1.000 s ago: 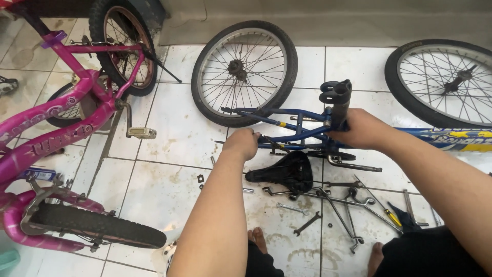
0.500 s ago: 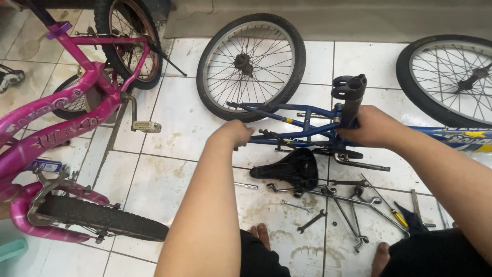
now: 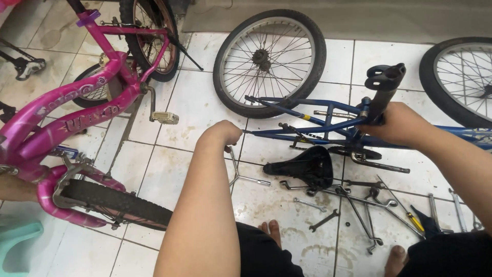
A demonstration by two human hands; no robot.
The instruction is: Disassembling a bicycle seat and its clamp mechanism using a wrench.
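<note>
Both hands on the blue bicycle frame (image 3: 328, 120) mid-floor, left hand (image 3: 221, 134) fisted at its rear end, right hand (image 3: 397, 123) clenched round the seat tube, steadying for careful disassembly.

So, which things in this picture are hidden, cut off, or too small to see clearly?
- Left hand: its fingers curl away from the head camera, so what it grips is hidden.
- Right hand: covers part of the blue frame.
- Right wheel: cut off by the picture edge.
- Pink bicycle: cut off at the left and top.
- Wrenches: sizes too small to tell.
</note>
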